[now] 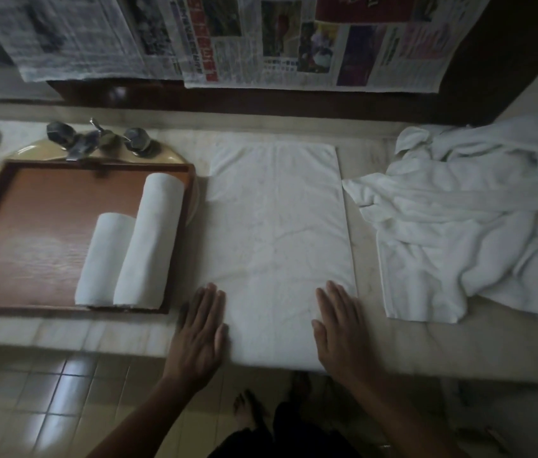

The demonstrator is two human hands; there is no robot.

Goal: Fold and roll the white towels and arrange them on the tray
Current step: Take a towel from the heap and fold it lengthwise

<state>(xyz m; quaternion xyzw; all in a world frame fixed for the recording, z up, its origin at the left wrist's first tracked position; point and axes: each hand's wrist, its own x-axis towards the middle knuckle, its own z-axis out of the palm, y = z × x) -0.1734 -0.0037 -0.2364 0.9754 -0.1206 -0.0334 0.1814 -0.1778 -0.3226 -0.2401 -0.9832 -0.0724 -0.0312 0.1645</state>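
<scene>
folded towel point(277, 233): flat on counter point(409, 352), between tray point(29, 233) and loose towel pile point(466, 219)
left hand point(200, 332): flat, fingers straight, on near-left edge
right hand point(340, 328): flat, near-right corner, probably pressing
tray: two rolled towels point(135, 242) side by side

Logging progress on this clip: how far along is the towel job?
Done: a long rolled towel and a shorter rolled towel lie side by side on the tray. In hand: left hand and right hand press flat on a folded towel, not yet rolled. Left: the crumpled towel pile.

The marble counter point(63, 328) bears a wooden tray point(29, 226); a flat folded towel point(277, 226); a crumpled towel heap point(459, 219).
</scene>
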